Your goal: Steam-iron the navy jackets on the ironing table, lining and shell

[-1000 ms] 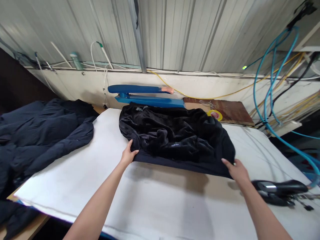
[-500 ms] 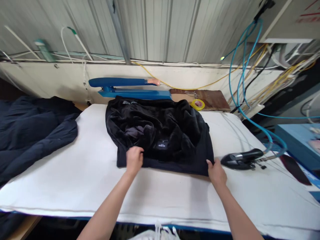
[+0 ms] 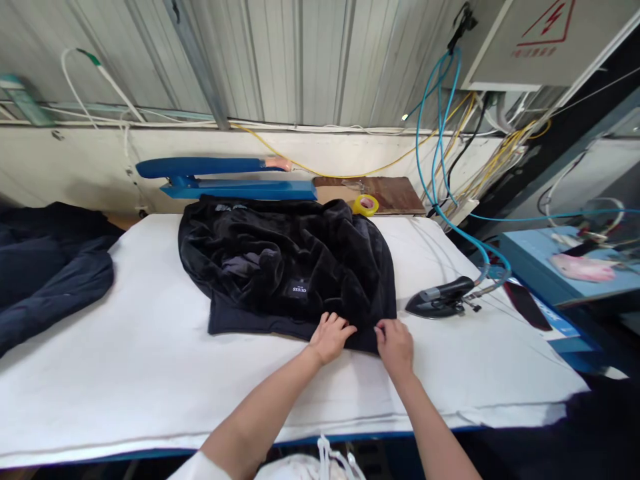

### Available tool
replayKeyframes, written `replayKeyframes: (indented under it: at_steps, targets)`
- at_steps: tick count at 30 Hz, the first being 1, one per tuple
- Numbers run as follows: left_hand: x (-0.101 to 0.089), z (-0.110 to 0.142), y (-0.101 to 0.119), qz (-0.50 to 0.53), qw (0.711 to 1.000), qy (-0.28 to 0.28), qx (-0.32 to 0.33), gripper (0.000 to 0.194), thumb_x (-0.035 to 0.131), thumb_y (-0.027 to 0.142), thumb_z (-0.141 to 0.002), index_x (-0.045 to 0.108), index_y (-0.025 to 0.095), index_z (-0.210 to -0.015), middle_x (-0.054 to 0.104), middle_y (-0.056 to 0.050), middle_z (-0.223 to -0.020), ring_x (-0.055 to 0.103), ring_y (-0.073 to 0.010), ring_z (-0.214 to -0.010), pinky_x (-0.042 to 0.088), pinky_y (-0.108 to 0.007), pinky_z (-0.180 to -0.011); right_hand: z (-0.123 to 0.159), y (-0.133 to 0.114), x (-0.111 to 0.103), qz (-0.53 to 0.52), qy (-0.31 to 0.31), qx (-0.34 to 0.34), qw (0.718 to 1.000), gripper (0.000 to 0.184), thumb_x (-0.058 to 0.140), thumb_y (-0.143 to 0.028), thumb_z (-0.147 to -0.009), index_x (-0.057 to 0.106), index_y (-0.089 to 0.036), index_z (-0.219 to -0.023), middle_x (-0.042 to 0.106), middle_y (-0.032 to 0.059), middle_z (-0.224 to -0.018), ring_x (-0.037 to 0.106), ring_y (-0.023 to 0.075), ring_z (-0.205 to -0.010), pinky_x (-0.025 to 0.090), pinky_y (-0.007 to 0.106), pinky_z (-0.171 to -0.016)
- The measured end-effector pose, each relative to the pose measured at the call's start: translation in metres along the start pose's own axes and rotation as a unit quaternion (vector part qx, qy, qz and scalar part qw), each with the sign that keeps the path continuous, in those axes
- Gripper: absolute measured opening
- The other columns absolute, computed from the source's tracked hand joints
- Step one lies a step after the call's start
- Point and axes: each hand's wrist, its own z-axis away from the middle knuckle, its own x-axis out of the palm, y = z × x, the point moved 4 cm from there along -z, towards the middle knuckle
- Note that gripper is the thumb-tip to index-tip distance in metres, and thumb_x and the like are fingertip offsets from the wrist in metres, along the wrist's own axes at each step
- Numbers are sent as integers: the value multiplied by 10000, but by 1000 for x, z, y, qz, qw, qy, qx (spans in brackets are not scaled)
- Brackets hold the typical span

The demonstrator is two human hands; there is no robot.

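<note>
A dark jacket point(image 3: 240, 240) lies spread on the white padded ironing table, its black plush lining up and a GUESS label in the middle. My left hand point(image 3: 331, 338) rests on the near hem band, right of its centre, fingers laid out on the cloth and thumb pointing right. At the hem's right corner, my right hand point(image 3: 396, 345) pinches the edge between thumb and fingers. A black iron point(image 3: 440, 300) with a hose lies to the right of the jacket, apart from both hands.
Another dark garment point(image 3: 50, 267) covers the table's left end. Behind the jacket are a blue sleeve board point(image 3: 200, 167) and a yellow tape roll point(image 3: 365, 205). Blue hoses point(image 3: 425, 133) hang at the right, near a blue surface point(image 3: 545, 260).
My left hand has slid right along the hem, close to my right hand, and its fingers have spread. My right hand stays at the corner. The view has turned right.
</note>
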Motion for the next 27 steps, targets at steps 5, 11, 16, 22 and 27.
replayKeyframes:
  at_steps: [5, 11, 16, 22, 27]
  targets:
    - [-4, 1, 5, 35, 999, 17, 17, 474, 442, 384, -829, 340, 394, -1292, 435, 15, -1314, 313, -260, -1211, -92, -579, -1014, 12, -3, 33, -52, -8, -37, 998, 521, 335, -434, -802, 296, -299, -1304, 336, 37, -1381, 200, 278, -1295, 173, 444, -1040]
    - [-5, -1, 7, 67, 997, 18, 35, 658, 485, 495, -772, 207, 371, -1355, 399, 2, -1349, 342, -287, -1207, -181, -581, -975, 27, 4, 47, -128, -35, 28, 991, 632, 377, -482, -767, 210, -312, -1352, 259, 17, -1421, 128, 292, -1311, 83, 483, -1057]
    - [-4, -1, 7, 74, 997, 10, 16, 641, 516, 472, -755, 265, 372, -1337, 413, 6, -1339, 345, -286, -1208, -185, -563, -983, -54, 47, -27, -23, -22, -31, 999, 606, 383, -378, -797, 326, -56, -1308, 244, 149, -1413, 72, 305, -1315, 132, 454, -1049]
    - [-11, -1, 11, 95, 995, 2, -3, 646, 530, 455, -748, 266, 383, -1333, 402, 23, -1346, 332, -261, -1223, -171, -526, -1007, -149, 144, -91, 167, -150, -92, 970, 719, 599, -457, -653, 401, -161, -1278, 418, 145, -1310, 250, 355, -1239, 177, 544, -972]
    - [-13, -3, 12, 70, 997, -26, -22, 669, 514, 473, -756, 235, 353, -1352, 399, 10, -1349, 328, -251, -1226, -160, -522, -1012, -145, 140, -80, 194, -282, -166, 925, 558, 576, -582, -619, 613, -212, -1034, 609, 124, -984, 467, 325, -1026, 358, 397, -811]
